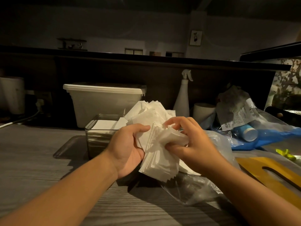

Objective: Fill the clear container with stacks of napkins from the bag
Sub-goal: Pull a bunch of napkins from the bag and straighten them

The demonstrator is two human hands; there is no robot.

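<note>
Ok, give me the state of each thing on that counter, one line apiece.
left grip: holds the napkin stack, fingers curled round it
right grip: pinches the stack's upper end
napkin stack: fanned, held between both grips
clear container: open-topped, napkins inside
white tub: lid on
spray bottle: upright
clear bag: crumpled, lying on the table

My feed is dim and warm-toned. The napkins [160,162] are the brightest patch; everything behind them sinks into grainy near-black. Soft shadows fall left of and below the napkins on the table [40,160], so light reaches them from above right. Right of the napkins, the plastic bag [216,141] shows faint glare. Far from the napkins, straight edges bow with wide-angle distortion.
</note>
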